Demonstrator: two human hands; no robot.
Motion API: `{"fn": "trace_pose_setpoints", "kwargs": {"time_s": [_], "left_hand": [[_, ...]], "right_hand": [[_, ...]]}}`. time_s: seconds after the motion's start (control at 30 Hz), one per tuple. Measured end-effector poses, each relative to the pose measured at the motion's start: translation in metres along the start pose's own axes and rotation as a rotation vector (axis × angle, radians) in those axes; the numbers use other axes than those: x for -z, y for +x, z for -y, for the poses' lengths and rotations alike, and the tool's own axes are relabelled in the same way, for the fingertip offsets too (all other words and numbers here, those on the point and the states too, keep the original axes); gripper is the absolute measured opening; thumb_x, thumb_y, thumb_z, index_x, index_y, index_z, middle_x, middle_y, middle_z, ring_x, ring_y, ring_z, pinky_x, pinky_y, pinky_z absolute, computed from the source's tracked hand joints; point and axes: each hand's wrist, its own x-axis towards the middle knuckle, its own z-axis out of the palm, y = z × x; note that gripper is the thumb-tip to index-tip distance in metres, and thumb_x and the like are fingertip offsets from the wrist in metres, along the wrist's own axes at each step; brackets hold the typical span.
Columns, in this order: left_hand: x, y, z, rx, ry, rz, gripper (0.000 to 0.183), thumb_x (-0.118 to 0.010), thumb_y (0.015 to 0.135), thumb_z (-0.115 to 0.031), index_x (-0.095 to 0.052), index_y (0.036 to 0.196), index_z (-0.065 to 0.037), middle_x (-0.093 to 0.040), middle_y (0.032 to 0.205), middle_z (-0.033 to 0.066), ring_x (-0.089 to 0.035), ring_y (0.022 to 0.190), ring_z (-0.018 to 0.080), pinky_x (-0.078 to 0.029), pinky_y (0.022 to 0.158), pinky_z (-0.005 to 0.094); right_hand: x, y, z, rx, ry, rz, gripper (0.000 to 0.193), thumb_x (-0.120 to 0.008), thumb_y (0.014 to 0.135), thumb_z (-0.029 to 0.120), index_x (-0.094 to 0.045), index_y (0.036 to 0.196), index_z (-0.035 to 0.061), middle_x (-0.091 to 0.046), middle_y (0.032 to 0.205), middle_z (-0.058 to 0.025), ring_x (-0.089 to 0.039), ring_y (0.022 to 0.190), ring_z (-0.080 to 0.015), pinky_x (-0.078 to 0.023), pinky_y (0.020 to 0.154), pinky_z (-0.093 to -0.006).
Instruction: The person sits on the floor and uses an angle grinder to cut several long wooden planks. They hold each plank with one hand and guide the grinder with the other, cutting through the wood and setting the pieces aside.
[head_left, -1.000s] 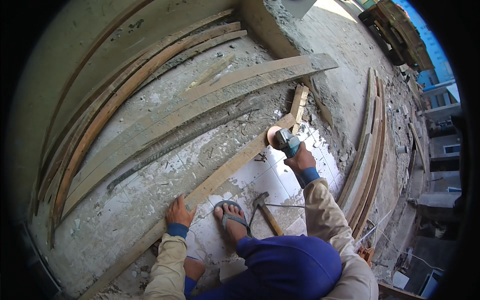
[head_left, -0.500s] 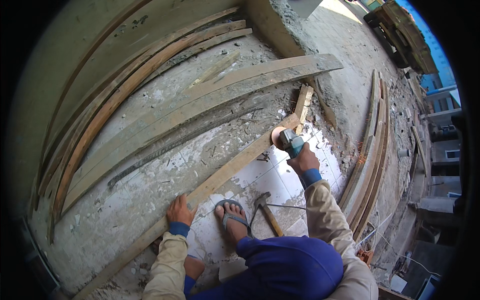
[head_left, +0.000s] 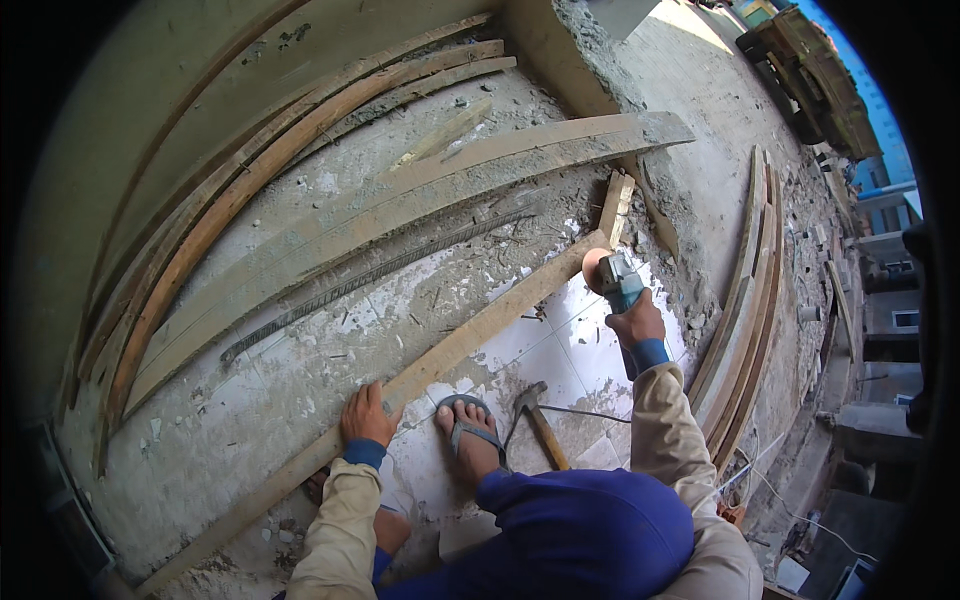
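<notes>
Grinder [head_left: 627, 285] and right hand [head_left: 637, 322] have shifted rightward along the plank [head_left: 500, 315] since the earlier frame, so the disc [head_left: 596, 270] is now nearer the plank's far end. At the left, the left hand [head_left: 368, 415] lies across the plank — fingers over its top, thumb spread apart along it — apparently to keep the wood from sliding or rocking. Whether those fingertips close around the far edge is hidden, so how far that grip is shut I cannot tell; it does touch the wood. The plank runs slantwise from the lower left up to the right, its middle passing just ahead of a sandalled foot [head_left: 470, 437] on the tiled floor [head_left: 590, 355]. Right of the foot lies a hammer [head_left: 548, 438], apart from both hands, with a dark cord [head_left: 585, 411] running out beside it. Farther right, the plank's far end meets a short block [head_left: 617, 200], perhaps set there as a prop. Just beside that end hangs the disc, its face turned toward the wood; contact is too fine to judge. The right grip is closed around the grinder's body, arm stretched forward — likely to keep the tool well clear of the legs. Farthest right, long boards [head_left: 745, 310] lie together, well apart from the work.
</notes>
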Motion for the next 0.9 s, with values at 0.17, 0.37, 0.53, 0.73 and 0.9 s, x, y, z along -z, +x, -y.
{"fn": "trace_pose_setpoints", "kwargs": {"time_s": [0.17, 0.37, 0.53, 0.73, 0.9], "left_hand": [[0.016, 0.0, 0.013, -0.11, -0.163, 0.067, 0.071, -0.088, 0.081, -0.03, -0.056, 0.141, -0.009, -0.066, 0.129, 0.0175, -0.062, 0.121, 0.0395, -0.051, 0.103, 0.0489], [0.042, -0.02, 0.06, 0.122, -0.222, 0.383, 0.073, -0.088, 0.081, -0.028, -0.056, 0.144, -0.009, -0.064, 0.139, 0.0193, -0.06, 0.129, 0.0399, -0.05, 0.109, 0.0477], [0.031, -0.025, 0.072, 0.069, -0.295, 0.332, 0.072, -0.088, 0.083, -0.027, -0.057, 0.145, -0.009, -0.065, 0.139, 0.0199, -0.06, 0.129, 0.0411, -0.049, 0.109, 0.0474], [0.03, -0.022, 0.071, 0.084, -0.343, 0.328, 0.07, -0.089, 0.081, -0.024, -0.058, 0.143, -0.007, -0.065, 0.138, 0.0212, -0.061, 0.128, 0.0416, -0.049, 0.108, 0.047], [0.032, -0.028, 0.064, 0.072, -0.291, 0.265, 0.07, -0.089, 0.081, -0.021, -0.058, 0.142, -0.007, -0.066, 0.137, 0.0209, -0.061, 0.127, 0.0414, -0.05, 0.108, 0.047]], "right_hand": [[-0.014, -0.045, 0.005, 0.165, -0.019, 0.076, 0.064, -0.082, 0.074, 0.03, -0.05, 0.121, 0.0026, -0.075, 0.104, -0.0279, -0.073, 0.097, -0.0486, -0.059, 0.086, -0.0537], [-0.033, -0.085, 0.021, 0.355, 0.001, 0.128, 0.055, -0.078, 0.075, 0.026, -0.053, 0.119, 0.0055, -0.074, 0.099, -0.0258, -0.073, 0.091, -0.047, -0.059, 0.08, -0.0545], [-0.035, -0.093, 0.033, 0.44, -0.038, 0.154, 0.045, -0.075, 0.079, 0.021, -0.055, 0.117, 0.0053, -0.074, 0.104, -0.022, -0.074, 0.093, -0.0437, -0.059, 0.082, -0.0538], [-0.035, -0.096, 0.049, 0.481, -0.071, 0.182, 0.04, -0.074, 0.081, 0.018, -0.055, 0.113, 0.0046, -0.073, 0.105, -0.0215, -0.074, 0.093, -0.0435, -0.059, 0.081, -0.0542], [-0.036, -0.1, 0.053, 0.441, -0.079, 0.189, 0.043, -0.075, 0.08, 0.02, -0.055, 0.115, 0.0045, -0.073, 0.106, -0.0224, -0.074, 0.095, -0.0439, -0.059, 0.082, -0.0539]]}}
